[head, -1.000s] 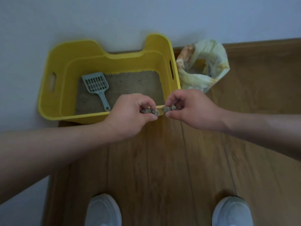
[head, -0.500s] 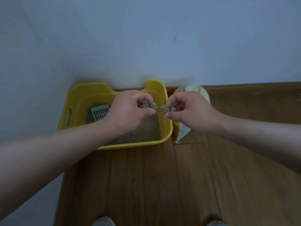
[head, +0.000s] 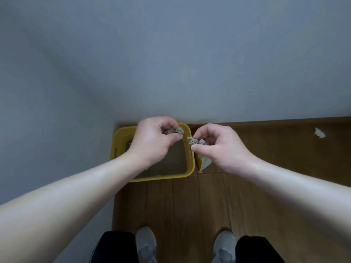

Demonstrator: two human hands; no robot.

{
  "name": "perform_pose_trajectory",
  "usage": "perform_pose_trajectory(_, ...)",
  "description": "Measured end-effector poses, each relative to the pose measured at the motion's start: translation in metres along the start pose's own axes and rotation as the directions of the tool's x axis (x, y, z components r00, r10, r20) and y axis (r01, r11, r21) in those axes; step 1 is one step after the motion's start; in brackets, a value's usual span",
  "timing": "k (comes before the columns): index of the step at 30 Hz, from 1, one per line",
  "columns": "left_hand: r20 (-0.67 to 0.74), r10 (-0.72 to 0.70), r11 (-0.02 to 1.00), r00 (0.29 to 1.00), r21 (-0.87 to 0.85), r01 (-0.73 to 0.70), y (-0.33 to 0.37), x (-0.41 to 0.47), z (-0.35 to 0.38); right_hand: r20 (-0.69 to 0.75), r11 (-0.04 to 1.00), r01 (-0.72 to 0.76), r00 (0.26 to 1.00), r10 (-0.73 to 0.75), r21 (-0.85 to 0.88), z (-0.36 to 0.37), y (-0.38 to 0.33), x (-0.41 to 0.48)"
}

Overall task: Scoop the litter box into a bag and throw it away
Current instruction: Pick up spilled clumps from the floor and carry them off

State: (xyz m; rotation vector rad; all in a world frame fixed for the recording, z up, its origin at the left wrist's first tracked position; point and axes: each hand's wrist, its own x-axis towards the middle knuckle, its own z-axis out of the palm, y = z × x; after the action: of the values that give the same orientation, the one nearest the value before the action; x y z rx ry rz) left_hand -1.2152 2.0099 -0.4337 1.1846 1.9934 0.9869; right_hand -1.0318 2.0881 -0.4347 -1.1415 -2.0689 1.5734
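Over the floor (head: 190,205), clumps (head: 173,131) are pinched in the curled fingers (head: 167,123) of the left hand (head: 152,143) and the right hand (head: 218,147). Further back, the box (head: 161,178) is parked by the wall, with the bag (head: 204,164) squeezed against its right side. Bagging looks to be underway, so next a reach down and right is probably needed.

Dim, flat indoor light, soft weak shadows, wide-angle bending at edges, slight softness throughout
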Motion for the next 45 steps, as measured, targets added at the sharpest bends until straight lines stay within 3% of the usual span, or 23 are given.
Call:
perform_pose_trajectory(7,0.024,-0.004,0.993,1.000,0.120,0.001,0.130,-0.025,-0.073,-0.009,0.998,-0.036,0.999,0.036,0.042,-0.057,-0.121,-0.045)
perform_pose_trajectory(15,0.030,0.042,0.995,0.999,0.086,-0.044,0.254,-0.055,-0.118,-0.078,0.999,0.010,0.997,-0.007,0.041,-0.125,-0.224,-0.094)
perform_pose_trajectory(31,0.076,0.240,0.968,0.968,0.059,-0.244,0.402,-0.105,-0.099,-0.307,0.997,0.065,0.951,-0.047,0.048,-0.220,-0.294,-0.205)
perform_pose_trajectory(37,0.237,0.357,0.924,0.903,0.049,-0.378,0.420,-0.115,-0.081,-0.497,1.000,0.014,0.868,-0.002,0.021,-0.219,-0.296,-0.256)
perform_pose_trajectory(45,0.439,0.515,0.811,0.736,0.030,-0.585,0.445,-0.147,-0.067,-0.736,0.994,-0.053,0.668,0.108,0.098,-0.188,-0.299,-0.330)
